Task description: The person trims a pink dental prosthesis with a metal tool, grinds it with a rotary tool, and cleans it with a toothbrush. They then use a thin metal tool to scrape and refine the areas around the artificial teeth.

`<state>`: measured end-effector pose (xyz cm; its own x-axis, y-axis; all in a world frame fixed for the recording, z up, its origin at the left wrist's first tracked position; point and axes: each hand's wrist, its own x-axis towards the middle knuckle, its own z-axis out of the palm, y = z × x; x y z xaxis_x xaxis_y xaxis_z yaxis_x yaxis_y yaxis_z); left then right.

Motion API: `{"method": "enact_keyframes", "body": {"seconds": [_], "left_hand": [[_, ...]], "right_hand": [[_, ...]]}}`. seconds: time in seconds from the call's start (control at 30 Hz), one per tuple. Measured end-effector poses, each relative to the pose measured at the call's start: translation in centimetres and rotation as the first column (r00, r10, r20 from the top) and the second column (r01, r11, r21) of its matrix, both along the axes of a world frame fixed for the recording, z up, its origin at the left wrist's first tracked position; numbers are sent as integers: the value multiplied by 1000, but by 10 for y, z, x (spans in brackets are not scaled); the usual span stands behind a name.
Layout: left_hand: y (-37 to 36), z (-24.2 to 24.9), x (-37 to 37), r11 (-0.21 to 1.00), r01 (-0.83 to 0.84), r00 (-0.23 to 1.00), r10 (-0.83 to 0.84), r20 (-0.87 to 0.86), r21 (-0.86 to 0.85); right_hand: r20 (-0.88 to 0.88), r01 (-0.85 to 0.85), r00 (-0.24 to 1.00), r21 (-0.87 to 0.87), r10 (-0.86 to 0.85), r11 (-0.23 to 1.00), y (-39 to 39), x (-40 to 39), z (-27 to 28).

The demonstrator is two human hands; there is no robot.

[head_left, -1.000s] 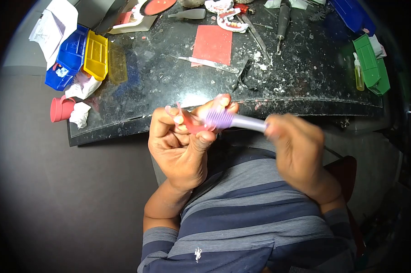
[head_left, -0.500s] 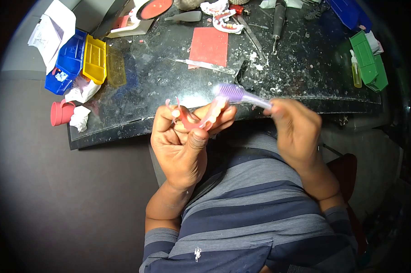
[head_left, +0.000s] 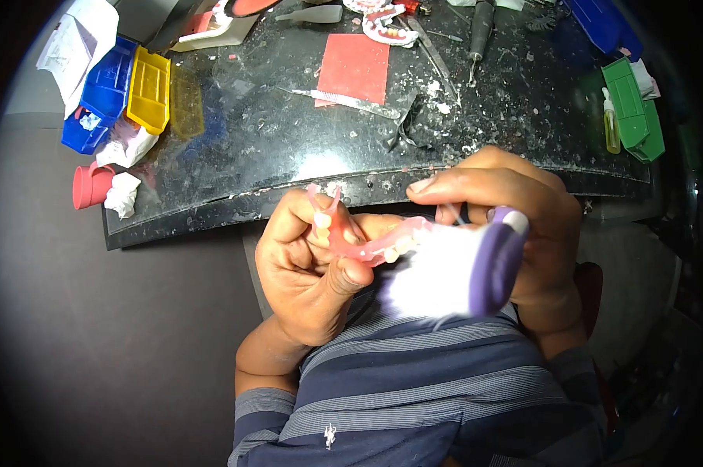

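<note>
My left hand [head_left: 309, 265] pinches a pink partial denture [head_left: 355, 245] with several cream teeth between thumb and fingers. Close on its right is a brush with a purple head [head_left: 498, 268] and white bristles [head_left: 437, 272], blurred and large in the view. The bristles are by the denture's right end; whether they touch it I cannot tell. My right hand [head_left: 515, 202] is closed on the brush, whose handle is mostly hidden behind the fingers.
On the dark bench [head_left: 250, 156] lie a red wax sheet [head_left: 354, 66], a metal instrument [head_left: 355, 102] and a toothed model [head_left: 389, 33]. Yellow [head_left: 149, 89] and blue [head_left: 114, 86] bins and a pink cup [head_left: 91, 187] are at left, a green bin [head_left: 632, 109] at right.
The brush has turned, its bristles now facing the denture, and has come down and nearer the camera. The denture has tilted and moved slightly lower. My right hand has rotated.
</note>
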<state>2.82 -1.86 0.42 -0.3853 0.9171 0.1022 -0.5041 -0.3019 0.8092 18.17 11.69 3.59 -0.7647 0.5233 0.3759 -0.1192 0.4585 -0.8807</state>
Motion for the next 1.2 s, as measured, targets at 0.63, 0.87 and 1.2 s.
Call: {"method": "enact_keyframes", "body": {"seconds": [0.63, 0.87, 1.2], "left_hand": [[-1, -1, -10, 991, 114, 993, -115, -16, -63], [-1, -1, -5, 997, 69, 997, -67, 34, -43], [10, -16, -6, 988, -150, 948, 133, -290, -36]], "right_hand": [[-24, -41, 999, 64, 43, 997, 2, -6, -2], [-34, -39, 999, 54, 41, 998, 1, -5, -5], [-69, 18, 997, -105, -26, 994, 0, -2, -13]]}}
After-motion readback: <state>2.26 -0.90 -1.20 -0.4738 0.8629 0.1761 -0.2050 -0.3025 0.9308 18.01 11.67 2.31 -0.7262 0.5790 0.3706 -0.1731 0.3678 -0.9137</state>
